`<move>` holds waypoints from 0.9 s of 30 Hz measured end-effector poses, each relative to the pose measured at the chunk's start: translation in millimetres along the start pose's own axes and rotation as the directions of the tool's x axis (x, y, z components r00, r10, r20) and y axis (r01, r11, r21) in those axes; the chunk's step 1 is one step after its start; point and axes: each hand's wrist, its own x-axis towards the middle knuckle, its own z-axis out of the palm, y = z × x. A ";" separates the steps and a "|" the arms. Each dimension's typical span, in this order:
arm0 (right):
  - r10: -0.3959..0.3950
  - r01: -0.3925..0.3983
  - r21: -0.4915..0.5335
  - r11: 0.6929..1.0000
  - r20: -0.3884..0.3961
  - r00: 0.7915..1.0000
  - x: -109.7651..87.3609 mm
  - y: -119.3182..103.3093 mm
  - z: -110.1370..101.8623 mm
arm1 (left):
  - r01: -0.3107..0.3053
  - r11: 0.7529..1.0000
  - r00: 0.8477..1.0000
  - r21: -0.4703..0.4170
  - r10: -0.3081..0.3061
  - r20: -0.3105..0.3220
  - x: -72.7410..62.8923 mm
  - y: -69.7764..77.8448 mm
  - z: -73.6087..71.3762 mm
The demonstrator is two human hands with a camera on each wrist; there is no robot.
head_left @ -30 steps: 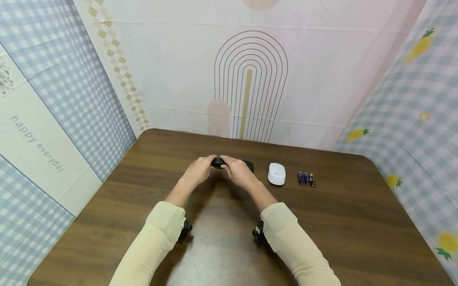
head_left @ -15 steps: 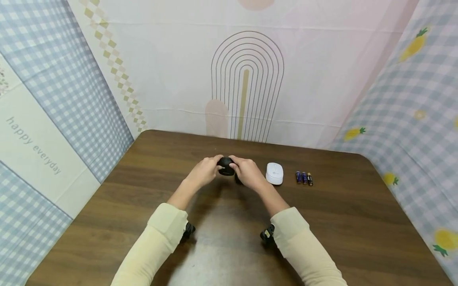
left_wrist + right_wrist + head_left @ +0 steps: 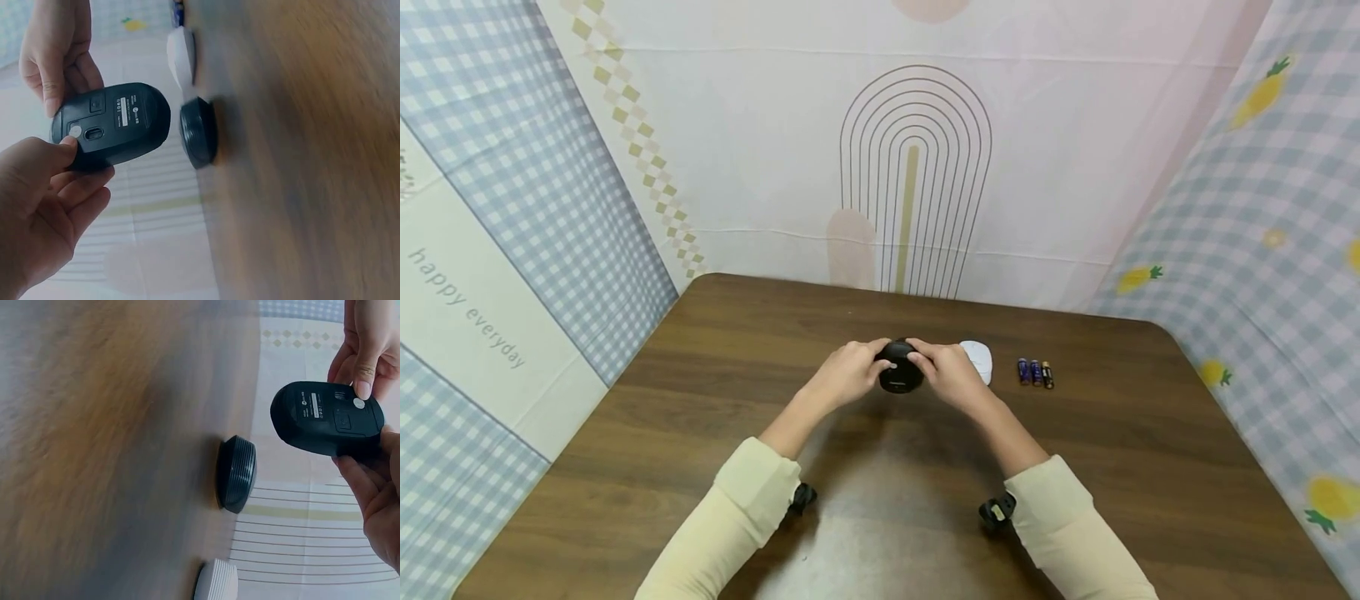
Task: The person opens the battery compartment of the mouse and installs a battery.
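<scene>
Both hands hold a black computer mouse (image 3: 900,372) above the table, its underside with printed label and optical sensor window facing me. My left hand (image 3: 847,375) grips one side, the thumb right at a pale round spot (image 3: 75,131) on the underside. My right hand (image 3: 953,375) grips the opposite side, thumb on the underside and fingers behind. Beyond the mouse, a black rounded object with ribbed sides (image 3: 237,474) sits on the table; the hands hide it in the head view. A white rounded object (image 3: 977,360), also ribbed, stands right of my right hand, partly covered by it.
Three small batteries (image 3: 1036,372) lie side by side to the right of the white object. The brown wooden table (image 3: 1120,467) ends at a pale patterned cloth backdrop (image 3: 760,167), with checked cloth on both sides.
Both hands have carried the mouse to the right and nearer to me. It has tilted from edge-on to show its underside. The right hand now overlaps the white object.
</scene>
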 end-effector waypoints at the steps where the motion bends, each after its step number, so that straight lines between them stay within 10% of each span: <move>1: 0.000 0.000 0.002 1.000 -0.007 1.000 -3.3 0.3 -1.8 | -0.007 1.000 1.000 0.000 0.007 0.006 -0.3 2.9 0.3; 19: 0.015 -0.011 0.055 0.998 -0.068 0.998 -44.4 1.0 -16.3 | -0.059 0.991 0.998 -0.121 0.054 -0.045 -11.1 33.5 15.9; 27: 0.119 -0.133 0.256 0.958 0.069 0.990 -51.5 -3.2 -17.8 | -0.041 0.968 0.998 -0.248 0.029 -0.050 -16.2 38.1 18.4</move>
